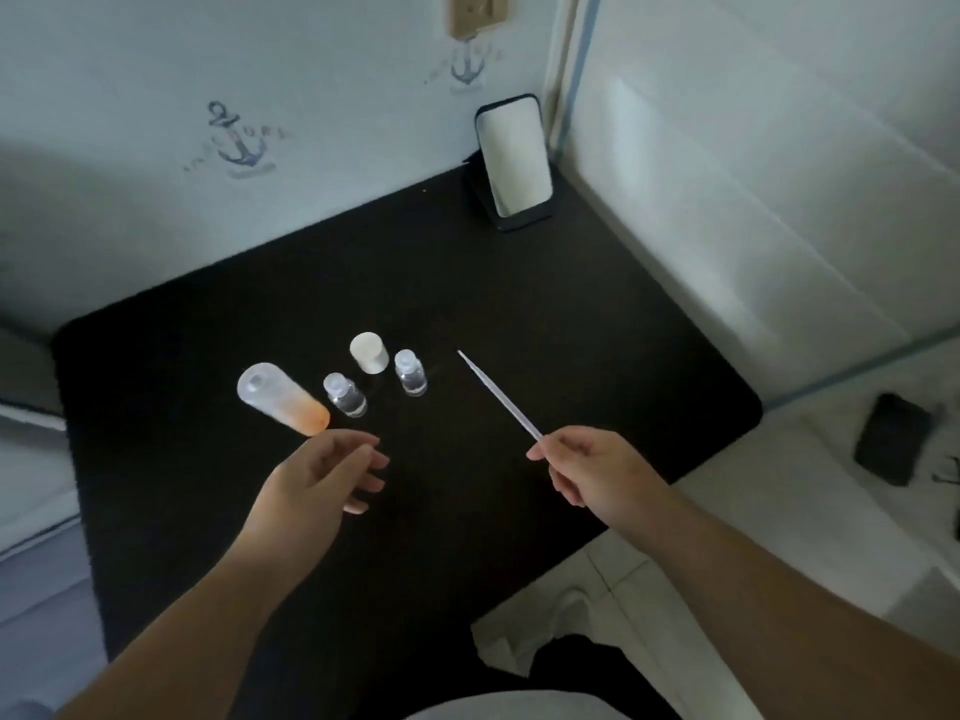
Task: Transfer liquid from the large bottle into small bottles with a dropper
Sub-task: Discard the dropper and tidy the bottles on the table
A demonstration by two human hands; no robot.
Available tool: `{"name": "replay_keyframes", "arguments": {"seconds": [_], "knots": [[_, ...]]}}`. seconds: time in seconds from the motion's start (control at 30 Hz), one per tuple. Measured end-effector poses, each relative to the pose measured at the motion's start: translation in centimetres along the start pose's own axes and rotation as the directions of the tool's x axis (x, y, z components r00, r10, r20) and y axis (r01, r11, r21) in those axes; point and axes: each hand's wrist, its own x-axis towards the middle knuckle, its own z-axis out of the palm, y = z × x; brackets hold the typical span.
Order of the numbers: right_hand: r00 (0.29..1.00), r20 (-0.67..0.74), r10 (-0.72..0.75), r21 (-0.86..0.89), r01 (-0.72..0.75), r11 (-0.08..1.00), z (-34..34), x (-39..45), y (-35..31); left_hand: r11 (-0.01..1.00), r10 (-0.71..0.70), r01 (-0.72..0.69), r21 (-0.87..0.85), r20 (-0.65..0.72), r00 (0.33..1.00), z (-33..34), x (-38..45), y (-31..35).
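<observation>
The large translucent bottle stands uncapped on the black table, with orange liquid at its base. Two small clear bottles stand to its right, and a white cap sits behind them. My right hand pinches the bulb end of a thin clear dropper, whose tip points up and left, above the table to the right of the small bottles. My left hand hovers with fingers loosely spread, just below the large bottle and holding nothing.
A phone on a dark stand leans at the table's back right corner. A dark phone-like object lies on the white surface to the right. A wall runs along the back, and white cloth lies by the table's front edge.
</observation>
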Motion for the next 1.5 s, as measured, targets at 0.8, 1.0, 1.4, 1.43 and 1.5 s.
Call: {"name": "replay_keyframes", "arguments": {"seconds": [0.8, 1.0, 1.4, 1.43, 1.5], "knots": [[0.723, -0.608, 0.327, 0.627, 0.185, 0.757, -19.1, -24.8, 26.1, 0.847, 0.146, -0.462, 0.264, 0.720, 0.678, 39.3, -6.3, 15.1], [0.556, -0.641, 0.529, 0.751, 0.316, 0.579, -19.5, -29.7, 31.2, 0.741, 0.094, -0.622, 0.255, 0.877, 0.472, 49.8, -9.1, 16.9], [0.242, -0.572, 0.784, 0.776, 0.471, 0.421, -15.1, -36.8, 35.8, 0.544, -0.160, -0.832, 0.109, 0.987, 0.024, 67.1, -16.3, 17.0], [0.211, -0.550, 0.808, 0.782, 0.471, 0.409, -14.3, -37.3, 36.0, 0.532, -0.184, -0.842, 0.093, 0.983, -0.008, 68.2, -17.2, 16.7], [0.152, -0.498, 0.853, 0.779, 0.510, 0.364, -12.5, -38.2, 36.6, 0.498, -0.223, -0.867, 0.029, 0.970, -0.096, 69.8, -19.7, 15.9]]}}
